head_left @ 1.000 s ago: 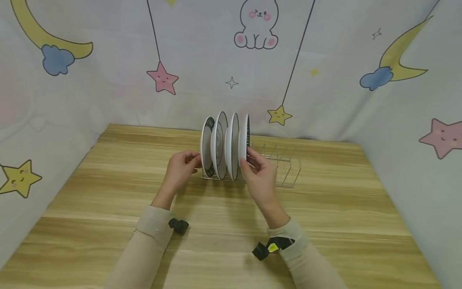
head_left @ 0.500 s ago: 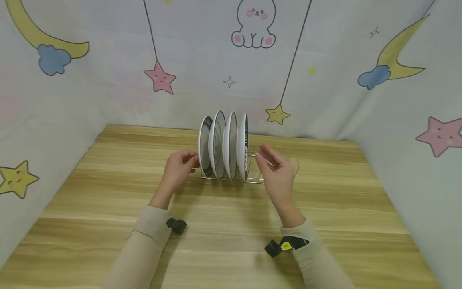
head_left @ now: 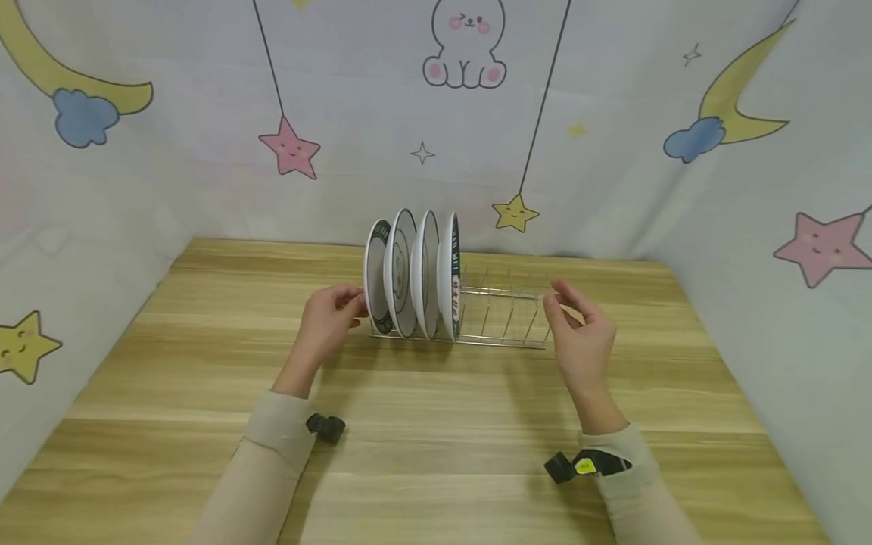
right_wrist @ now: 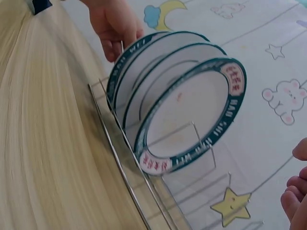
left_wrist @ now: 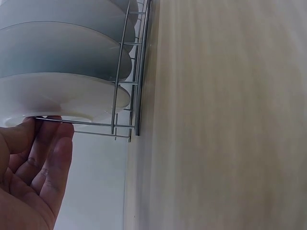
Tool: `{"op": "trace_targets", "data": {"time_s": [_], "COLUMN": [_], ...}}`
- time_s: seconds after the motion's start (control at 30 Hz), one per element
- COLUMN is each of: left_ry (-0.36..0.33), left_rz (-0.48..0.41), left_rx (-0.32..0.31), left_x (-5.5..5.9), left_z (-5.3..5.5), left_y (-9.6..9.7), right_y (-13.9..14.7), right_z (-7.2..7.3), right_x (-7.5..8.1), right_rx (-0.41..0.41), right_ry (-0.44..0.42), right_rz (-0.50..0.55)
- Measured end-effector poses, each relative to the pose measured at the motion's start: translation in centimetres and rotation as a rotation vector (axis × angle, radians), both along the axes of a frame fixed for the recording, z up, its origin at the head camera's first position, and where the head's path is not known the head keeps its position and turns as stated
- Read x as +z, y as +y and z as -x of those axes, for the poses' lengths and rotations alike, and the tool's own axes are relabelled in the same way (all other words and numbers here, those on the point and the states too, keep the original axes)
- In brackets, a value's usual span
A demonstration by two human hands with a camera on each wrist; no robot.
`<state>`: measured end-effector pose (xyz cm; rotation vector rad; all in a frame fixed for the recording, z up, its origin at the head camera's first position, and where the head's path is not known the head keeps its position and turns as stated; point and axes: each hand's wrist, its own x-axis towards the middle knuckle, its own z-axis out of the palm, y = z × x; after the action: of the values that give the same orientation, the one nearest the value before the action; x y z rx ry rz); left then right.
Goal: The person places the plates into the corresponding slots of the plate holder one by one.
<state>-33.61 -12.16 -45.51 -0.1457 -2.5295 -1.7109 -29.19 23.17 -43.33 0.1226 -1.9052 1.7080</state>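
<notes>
A wire plate rack (head_left: 500,344) stands on the table with several plates upright in its left slots. The rightmost plate (right_wrist: 192,115) shows a dark green rim with lettering and red marks. Its neighbours are white with dark rims, and the leftmost plate (left_wrist: 67,93) shows its pale underside in the left wrist view. My left hand (head_left: 328,322) pinches the rack's left end wire between thumb and fingers, beside that plate. Loosely bent, the fingers of my right hand (head_left: 584,337) are at the rack's right end, holding nothing.
Pale wood grain covers the table (head_left: 436,454). Behind it hangs a white cloth (head_left: 368,91) printed with stars, moons and a bear, and more cloth closes off both sides. The slots on the rack's right half hold no plates.
My right hand has let go of the rightmost plate and moved right to the rack's far end. My left hand keeps its place at the left end. The view has shifted slightly.
</notes>
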Motion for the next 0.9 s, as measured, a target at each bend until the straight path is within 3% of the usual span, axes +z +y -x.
{"op": "trace_targets", "data": {"time_s": [0.27, 0.53, 0.7, 0.9], "left_ry": [0.008, 0.001, 0.004, 0.013], "left_rz": [0.001, 0.014, 0.009, 0.028], "left_rx": [0.0, 0.005, 0.013, 0.018], "left_x": [-0.1, 0.0, 0.1, 0.1], "left_z": [-0.1, 0.0, 0.2, 0.3], "left_y": [0.0, 0.0, 0.1, 0.2], "right_y": [2.9, 3.1, 3.0, 3.9], "right_z": [-0.5, -1.9, -1.4, 0.4], "right_x": [-0.8, 0.6, 0.3, -2.2], "right_rx": [-0.051, -0.087, -0.045, -0.012], "right_ry": [-0.07, -0.077, -0.185, -0.265], "right_rz": [-0.04, -0.215, -0.284, -0.292]}}
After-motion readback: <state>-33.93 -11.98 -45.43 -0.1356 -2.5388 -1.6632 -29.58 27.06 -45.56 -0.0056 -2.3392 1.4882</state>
